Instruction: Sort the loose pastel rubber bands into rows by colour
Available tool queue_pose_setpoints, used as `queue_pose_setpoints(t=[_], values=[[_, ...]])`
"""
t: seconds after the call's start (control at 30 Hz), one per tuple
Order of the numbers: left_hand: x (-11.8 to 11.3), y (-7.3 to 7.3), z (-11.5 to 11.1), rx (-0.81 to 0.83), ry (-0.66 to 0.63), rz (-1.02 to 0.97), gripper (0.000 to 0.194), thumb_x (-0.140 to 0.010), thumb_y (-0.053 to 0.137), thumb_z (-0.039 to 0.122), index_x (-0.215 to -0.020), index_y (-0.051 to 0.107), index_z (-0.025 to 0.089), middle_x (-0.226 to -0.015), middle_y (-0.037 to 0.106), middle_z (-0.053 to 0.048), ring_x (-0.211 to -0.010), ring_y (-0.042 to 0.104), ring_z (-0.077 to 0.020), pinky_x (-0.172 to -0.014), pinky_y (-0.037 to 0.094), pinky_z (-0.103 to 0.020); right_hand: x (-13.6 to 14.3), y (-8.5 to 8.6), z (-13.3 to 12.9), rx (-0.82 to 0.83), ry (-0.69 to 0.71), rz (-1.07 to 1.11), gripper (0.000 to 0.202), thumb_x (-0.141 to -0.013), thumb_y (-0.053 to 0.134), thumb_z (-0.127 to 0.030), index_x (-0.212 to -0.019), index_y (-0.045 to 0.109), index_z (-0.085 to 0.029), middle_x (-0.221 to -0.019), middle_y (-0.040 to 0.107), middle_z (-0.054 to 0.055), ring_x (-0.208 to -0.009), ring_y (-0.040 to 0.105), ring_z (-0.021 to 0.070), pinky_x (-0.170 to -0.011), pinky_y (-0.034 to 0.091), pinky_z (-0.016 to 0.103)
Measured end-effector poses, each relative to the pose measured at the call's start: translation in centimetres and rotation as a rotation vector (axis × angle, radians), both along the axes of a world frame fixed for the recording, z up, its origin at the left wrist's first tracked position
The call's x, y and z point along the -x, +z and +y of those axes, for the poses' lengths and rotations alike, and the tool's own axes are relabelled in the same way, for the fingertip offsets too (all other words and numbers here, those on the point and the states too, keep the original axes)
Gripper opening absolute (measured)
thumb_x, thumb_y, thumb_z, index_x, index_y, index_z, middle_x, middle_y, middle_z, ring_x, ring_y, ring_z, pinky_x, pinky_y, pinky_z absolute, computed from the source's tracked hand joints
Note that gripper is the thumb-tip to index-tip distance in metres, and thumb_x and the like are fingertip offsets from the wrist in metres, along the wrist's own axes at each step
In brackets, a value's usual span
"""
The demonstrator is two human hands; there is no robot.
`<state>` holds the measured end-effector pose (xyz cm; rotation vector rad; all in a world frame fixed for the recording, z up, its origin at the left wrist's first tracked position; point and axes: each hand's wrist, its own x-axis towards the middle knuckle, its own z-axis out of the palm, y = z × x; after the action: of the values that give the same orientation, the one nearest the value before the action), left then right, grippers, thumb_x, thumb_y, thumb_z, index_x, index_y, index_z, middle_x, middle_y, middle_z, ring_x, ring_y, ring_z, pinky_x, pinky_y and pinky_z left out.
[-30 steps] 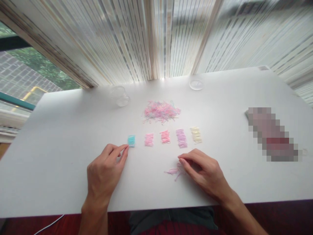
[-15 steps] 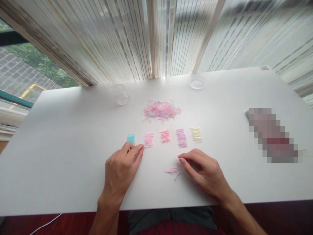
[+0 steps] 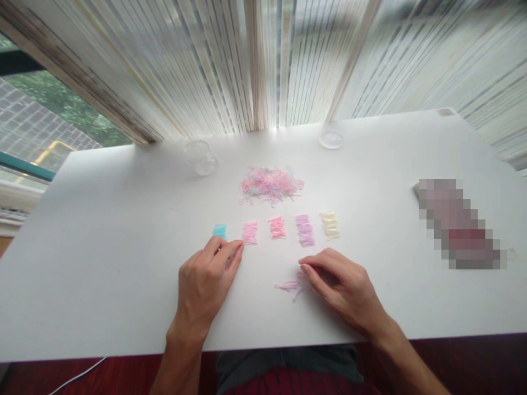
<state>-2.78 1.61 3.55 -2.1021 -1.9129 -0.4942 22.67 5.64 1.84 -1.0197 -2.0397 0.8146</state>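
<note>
My left hand has thumb and forefinger pinched at the lower left end of a pink row of small rubber bands, on the end of its lowest band. Partly covered by that hand is a blue row. My right hand is closed in a pinch just above the table; what its fingertips hold, if anything, is too small to make out. Beside and partly under it lie a few loose purple-pink bands. Further along stand a coral row, a purple row and a yellow row.
Behind the rows is a tangled heap of mixed pastel bands. Clear plastic containers stand at the back left, a clear round lid at the back right. A blurred-out object lies right on the white table. Striped curtains border the back edge.
Both hands stay in nearly the same place and pose. The whole view has shifted very slightly; nothing has visibly been picked up or let go.
</note>
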Motion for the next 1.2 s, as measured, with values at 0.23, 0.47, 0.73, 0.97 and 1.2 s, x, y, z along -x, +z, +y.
queue_pose_setpoints(t=[0.23, 0.47, 0.73, 0.97, 1.2], values=[[-0.7, 0.1, -1.0, 0.035, -0.027, -0.045, 0.020, -0.100, 0.057, 0.026, -0.096, 0.076, 0.021, -0.075, 0.067, 0.002, -0.059, 0.062, -0.0109, -0.056, 0.042, -0.023, 0.0, 0.1, 0.0, 0.005, -0.003, 0.003, 0.012, -0.096, 0.059, -0.017, -0.095, 0.071, -0.020, -0.078, 0.069, 0.003, -0.070, 0.065, 0.0164, -0.064, 0.052, 0.028], [-1.3, -0.6, -1.1, 0.054, -0.028, -0.042, 0.023, -0.102, 0.054, 0.027, -0.104, 0.077, 0.022, -0.072, 0.065, 0.002, -0.056, 0.059, -0.0110, -0.055, 0.039, -0.024, 0.0, 0.0, 0.0, 0.008, -0.001, 0.000, 0.012, -0.096, 0.059, -0.016, -0.095, 0.070, -0.020, -0.079, 0.069, 0.003, -0.071, 0.065, 0.0165, -0.065, 0.052, 0.028], [-1.0, -0.8, -0.7, 0.042, -0.024, -0.057, 0.022, -0.100, 0.057, 0.027, -0.106, 0.077, 0.021, -0.073, 0.064, 0.002, -0.057, 0.060, -0.0112, -0.056, 0.041, -0.025, 0.0, -0.1, 0.0, 0.009, 0.006, -0.004, 0.012, -0.097, 0.059, -0.016, -0.095, 0.070, -0.019, -0.079, 0.068, 0.003, -0.071, 0.064, 0.0163, -0.066, 0.051, 0.028], [-1.6, 0.0, -1.5, 0.117, -0.134, -0.186, 0.021, -0.101, 0.053, 0.025, -0.105, 0.073, 0.020, -0.077, 0.067, 0.001, -0.059, 0.061, -0.0111, -0.056, 0.046, -0.023, 0.1, -0.2, 0.0, 0.004, -0.004, -0.006, 0.013, -0.097, 0.057, -0.017, -0.094, 0.070, -0.020, -0.079, 0.070, 0.004, -0.071, 0.065, 0.0168, -0.066, 0.052, 0.029], [-3.4, 0.0, -2.5, 0.307, -0.339, -0.371, 0.015, -0.097, 0.056, 0.023, -0.102, 0.070, 0.023, -0.088, 0.070, -0.003, -0.069, 0.066, -0.0143, -0.065, 0.054, -0.025, 0.1, -0.1, 0.0, -0.011, -0.014, -0.002, 0.013, -0.097, 0.057, -0.019, -0.093, 0.069, -0.021, -0.077, 0.069, 0.004, -0.069, 0.065, 0.0168, -0.065, 0.053, 0.028]])
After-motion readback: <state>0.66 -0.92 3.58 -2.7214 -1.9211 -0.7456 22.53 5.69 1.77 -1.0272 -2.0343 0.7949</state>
